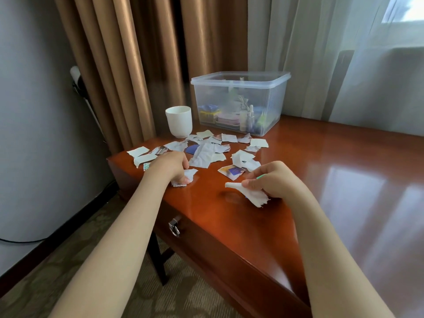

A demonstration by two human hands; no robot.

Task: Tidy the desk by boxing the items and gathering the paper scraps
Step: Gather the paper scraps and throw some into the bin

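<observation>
While my left hand (pixel 174 167) sits near the desk's (pixel 332 180) left edge, its fingers curl down onto one torn scrap (pixel 188 177) and grip it against the wood. Just beyond that hand and spreading rightward lies the scatter of paper scraps (pixel 206 154), between my hands and the far things. My right hand (pixel 273 180), nearer and to the right, pinches a crumpled white scrap (pixel 249 193) between thumb and fingers.

I count one white cup (pixel 179 121) at far left, one clear plastic box (pixel 238 104) just right of it, two scraps in hand, and roughly twenty loose. Overlaps stop me counting exactly.

My left fingertips are hidden under the hand. The box's contents blur through its wall: small bottles and coloured packets, nothing I can name. A thin green tip shows by my right fingers, and I cannot tell what it is.
</observation>
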